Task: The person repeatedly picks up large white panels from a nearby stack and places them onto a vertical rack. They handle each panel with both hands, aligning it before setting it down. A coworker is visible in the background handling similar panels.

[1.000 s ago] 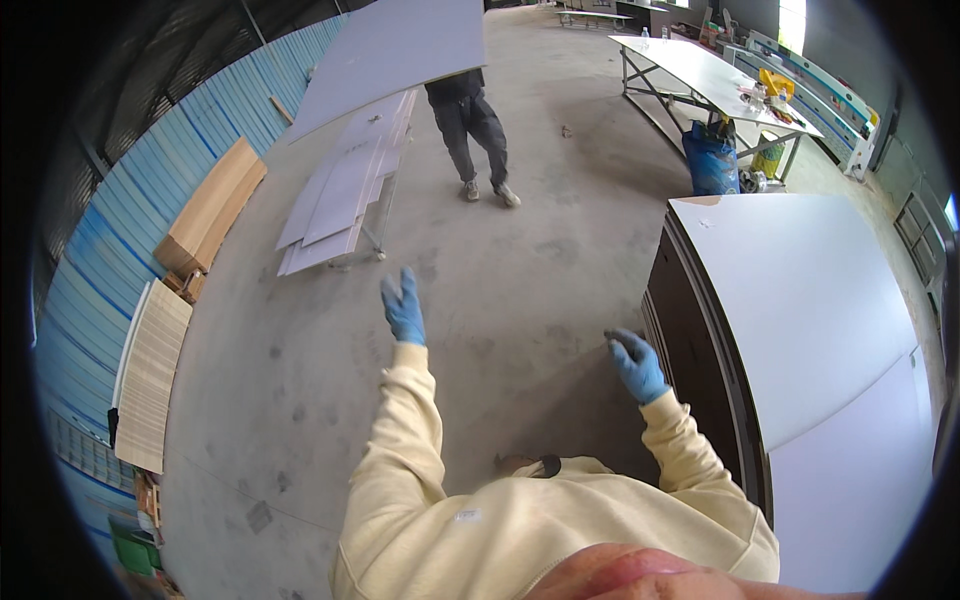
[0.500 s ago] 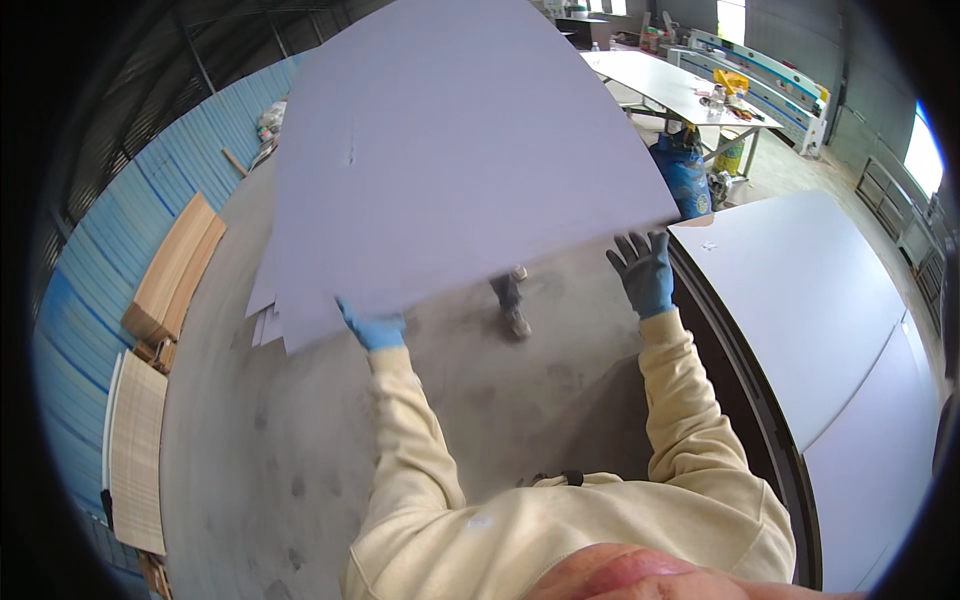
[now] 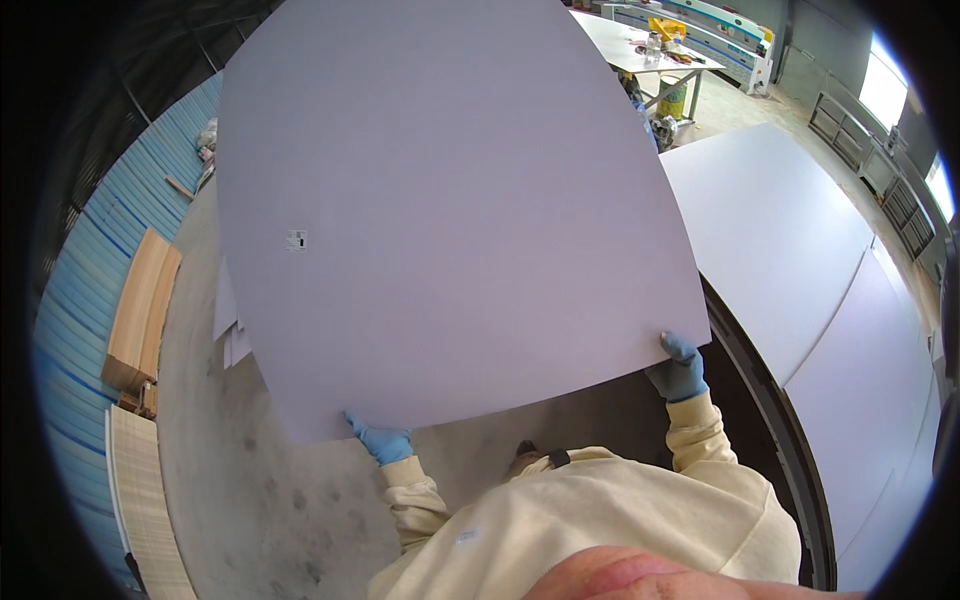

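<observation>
Pale grey-lilac, the wide panel (image 3: 460, 220) spreads out before me, left of the boards (image 3: 770, 200) stacked on the right. My right hand (image 3: 680, 368) grips its near edge by the right corner, thumb on the face, other fingers partly hidden below; my left hand (image 3: 380, 438) meets that edge toward the left corner, though how far those fingers close I can't tell. It looks stiff, smooth, probably heavy for its breadth, maybe slippery under gloves, with corners likely to chip. Holding wide, near both corners, should steady it best.
</observation>
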Demonstrator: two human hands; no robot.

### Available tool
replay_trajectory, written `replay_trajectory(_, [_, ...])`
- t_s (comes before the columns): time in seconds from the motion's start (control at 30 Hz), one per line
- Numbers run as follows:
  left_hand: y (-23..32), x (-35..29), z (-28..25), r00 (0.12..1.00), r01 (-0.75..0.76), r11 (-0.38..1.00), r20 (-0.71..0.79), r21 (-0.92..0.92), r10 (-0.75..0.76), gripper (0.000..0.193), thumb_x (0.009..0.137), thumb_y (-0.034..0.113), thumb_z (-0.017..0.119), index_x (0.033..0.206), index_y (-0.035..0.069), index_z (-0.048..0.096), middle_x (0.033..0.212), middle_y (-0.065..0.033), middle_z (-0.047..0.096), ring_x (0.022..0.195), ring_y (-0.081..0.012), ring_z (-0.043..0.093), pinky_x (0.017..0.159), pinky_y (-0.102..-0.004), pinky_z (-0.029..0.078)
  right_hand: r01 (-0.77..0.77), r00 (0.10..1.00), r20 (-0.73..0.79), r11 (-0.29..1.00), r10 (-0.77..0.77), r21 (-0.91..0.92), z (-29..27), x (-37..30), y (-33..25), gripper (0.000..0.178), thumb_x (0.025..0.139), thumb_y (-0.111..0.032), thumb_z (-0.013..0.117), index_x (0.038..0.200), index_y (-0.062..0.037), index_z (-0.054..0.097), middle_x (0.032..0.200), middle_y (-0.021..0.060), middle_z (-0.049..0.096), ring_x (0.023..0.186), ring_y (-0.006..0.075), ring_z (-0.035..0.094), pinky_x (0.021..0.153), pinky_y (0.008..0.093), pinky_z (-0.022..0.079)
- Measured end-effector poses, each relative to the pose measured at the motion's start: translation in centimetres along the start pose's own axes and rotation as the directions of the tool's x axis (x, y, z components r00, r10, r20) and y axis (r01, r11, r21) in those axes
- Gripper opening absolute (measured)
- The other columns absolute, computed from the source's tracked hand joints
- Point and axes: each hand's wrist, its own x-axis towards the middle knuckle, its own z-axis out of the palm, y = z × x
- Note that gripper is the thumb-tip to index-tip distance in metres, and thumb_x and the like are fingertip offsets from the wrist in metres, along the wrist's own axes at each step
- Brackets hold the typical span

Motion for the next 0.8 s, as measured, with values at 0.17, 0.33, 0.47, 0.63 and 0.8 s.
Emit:
replay_trajectory(0.17, [-6.4,-0.6,-0.6,0.985,-0.121,0.619,0.172,0.776,-0.023,0.044,0.107,0.046,0.045,0.132,0.013,0.060,0.131,-0.0055,0.064,0.117,-0.0267,0.059,0.098,-0.0436,0.049,0.157,0.988,0.037,0.959,-0.153,-0.234,-0.2,-5.4,-4.4,0.037,0.082,0.003,0.060,0.117,-0.0005,0.067,0.112,0.0097,0.068,0.108,0.0256,0.065,0.100,0.0425,0.052])
replay_trajectory(0.33, [-9.8,0.7,-0.2,0.895,0.015,0.882,0.387,0.470,-0.222,0.042,0.106,0.046,0.045,0.129,0.014,0.060,0.128,-0.0048,0.064,0.115,-0.0248,0.058,0.096,-0.0419,0.050,0.277,0.960,0.079,0.888,-0.267,-0.366,-2.6,-6.2,-6.1,0.027,0.078,0.002,0.060,0.103,-0.0045,0.067,0.095,0.0025,0.064,0.093,0.0189,0.062,0.090,0.0361,0.052])
replay_trajectory(0.47, [-10.5,1.3,1.1,0.871,0.407,0.810,0.447,-0.423,-0.205,0.044,0.104,0.049,0.049,0.129,0.014,0.061,0.129,-0.0037,0.064,0.115,-0.0260,0.058,0.099,-0.0427,0.049,0.273,0.962,0.104,0.902,-0.252,-0.335,-4.6,-5.3,-5.9,0.039,0.077,-0.006,0.070,0.117,-0.0036,0.066,0.113,0.0069,0.067,0.108,0.0248,0.066,0.095,0.0410,0.055])
replay_trajectory(0.63, [-10.3,2.8,4.0,0.888,0.436,0.727,0.384,-0.530,-0.252,0.052,0.103,0.052,0.049,0.137,0.013,0.059,0.140,-0.0051,0.061,0.126,-0.0276,0.054,0.106,-0.0439,0.046,0.277,0.954,-0.014,0.895,-0.301,-0.349,-2.1,-5.6,-5.5,0.027,0.080,-0.001,0.063,0.107,-0.0042,0.067,0.104,0.0041,0.064,0.097,0.0199,0.063,0.092,0.0379,0.053])
replay_trajectory(0.8, [-11.3,5.0,5.9,0.897,0.413,0.826,0.327,-0.383,-0.297,0.058,0.104,0.054,0.045,0.143,0.013,0.057,0.147,-0.0063,0.058,0.132,-0.0285,0.052,0.111,-0.0449,0.043,0.356,0.917,-0.049,0.868,-0.395,-0.345,2.1,-6.0,-5.2,0.027,0.080,0.003,0.062,0.106,-0.0033,0.068,0.106,0.0050,0.067,0.097,0.0206,0.065,0.092,0.0379,0.055])
